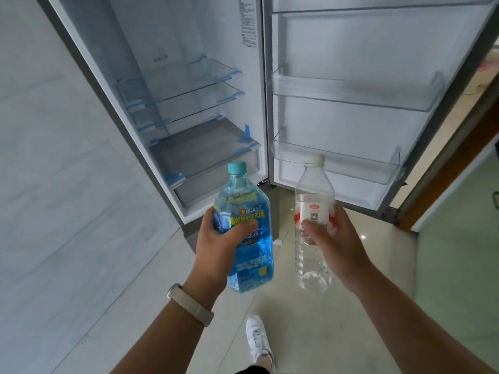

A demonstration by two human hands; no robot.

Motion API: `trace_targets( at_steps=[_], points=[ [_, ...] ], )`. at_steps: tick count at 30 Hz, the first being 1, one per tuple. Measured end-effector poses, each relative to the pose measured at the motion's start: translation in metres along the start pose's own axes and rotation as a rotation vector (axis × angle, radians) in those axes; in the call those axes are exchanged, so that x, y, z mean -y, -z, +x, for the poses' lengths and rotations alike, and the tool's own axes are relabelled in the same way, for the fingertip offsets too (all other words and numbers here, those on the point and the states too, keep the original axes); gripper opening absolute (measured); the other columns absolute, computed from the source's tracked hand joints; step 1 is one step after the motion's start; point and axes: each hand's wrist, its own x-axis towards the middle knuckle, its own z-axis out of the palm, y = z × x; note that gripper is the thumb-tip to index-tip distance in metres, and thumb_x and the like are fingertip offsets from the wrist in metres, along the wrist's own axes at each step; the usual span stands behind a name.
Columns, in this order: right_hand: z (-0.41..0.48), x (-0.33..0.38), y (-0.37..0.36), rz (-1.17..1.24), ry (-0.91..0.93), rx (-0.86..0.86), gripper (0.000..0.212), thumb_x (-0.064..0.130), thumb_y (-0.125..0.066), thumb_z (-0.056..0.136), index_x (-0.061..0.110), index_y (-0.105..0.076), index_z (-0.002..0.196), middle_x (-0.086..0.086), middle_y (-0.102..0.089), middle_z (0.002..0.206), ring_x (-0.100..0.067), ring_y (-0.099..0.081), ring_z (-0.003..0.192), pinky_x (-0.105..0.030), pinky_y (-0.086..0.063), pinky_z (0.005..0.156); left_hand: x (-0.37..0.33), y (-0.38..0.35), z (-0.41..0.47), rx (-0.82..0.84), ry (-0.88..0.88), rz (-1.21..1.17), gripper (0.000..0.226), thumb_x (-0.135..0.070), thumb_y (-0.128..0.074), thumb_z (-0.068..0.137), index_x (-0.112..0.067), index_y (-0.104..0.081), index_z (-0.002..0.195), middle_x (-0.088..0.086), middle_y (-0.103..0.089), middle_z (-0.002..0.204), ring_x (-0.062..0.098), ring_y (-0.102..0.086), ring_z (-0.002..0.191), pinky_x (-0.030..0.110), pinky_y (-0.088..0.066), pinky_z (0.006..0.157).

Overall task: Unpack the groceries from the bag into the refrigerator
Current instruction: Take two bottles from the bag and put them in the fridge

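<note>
My left hand (218, 241) grips a blue bottle (247, 236) with a teal cap and a yellow-lettered label, held upright in front of the open refrigerator (189, 109). My right hand (332, 236) holds a clear water bottle (313, 255) with a white cap and a red-and-white label, also upright. Both bottles hang just below the fridge's lowest drawer (216, 174) and the lowest door bin (337, 166). No grocery bag is in view.
The fridge door (364, 49) stands swung open to the right, with two clear door bins. Inside are glass shelves (186, 87). A tiled wall lies to the left, a brown door frame (453, 168) to the right. My white shoe (258, 338) stands on the tiled floor.
</note>
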Motion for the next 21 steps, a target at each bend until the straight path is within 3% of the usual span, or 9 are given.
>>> trace_targets(
  at_steps=[6,12,17,21],
  points=[
    [0.075,0.012,-0.029,-0.148,0.029,0.031,0.037,0.026,-0.072,0.084,0.041,-0.051,0.111,0.014,-0.066,0.101,0.003,-0.064,0.093,-0.021,-0.052,0.069,-0.010,0.015,0.085,-0.035,0.009,-0.084,0.040,-0.006,-0.077,0.080,-0.014,-0.057,0.114,0.009,-0.073,0.100,0.027,-0.075,0.084,0.039,-0.062,0.071],
    [0.153,0.031,-0.080,-0.229,0.060,0.057,0.043,0.029,-0.071,0.085,0.035,-0.047,0.120,0.014,-0.064,0.103,0.000,-0.065,0.090,-0.018,-0.053,0.066,-0.026,0.049,0.166,-0.015,0.000,-0.106,0.050,-0.014,-0.081,0.074,-0.014,-0.056,0.118,0.005,-0.074,0.099,0.030,-0.075,0.088,0.046,-0.061,0.079],
    [0.200,0.037,-0.120,-0.238,0.065,0.110,0.042,0.030,-0.073,0.084,0.035,-0.048,0.116,0.011,-0.066,0.100,-0.001,-0.067,0.086,-0.022,-0.056,0.069,-0.033,0.075,0.219,-0.119,0.001,-0.152,0.054,-0.017,-0.082,0.065,-0.014,-0.058,0.113,0.010,-0.074,0.099,0.036,-0.074,0.089,0.057,-0.059,0.080],
    [0.228,0.039,-0.141,-0.227,0.066,0.152,0.044,0.028,-0.076,0.083,0.034,-0.049,0.117,0.009,-0.068,0.099,0.003,-0.067,0.084,-0.013,-0.052,0.062,-0.039,0.091,0.246,-0.188,0.002,-0.175,0.048,-0.005,-0.083,0.074,-0.014,-0.058,0.114,0.013,-0.073,0.100,0.038,-0.073,0.091,0.055,-0.060,0.077]
  ],
)
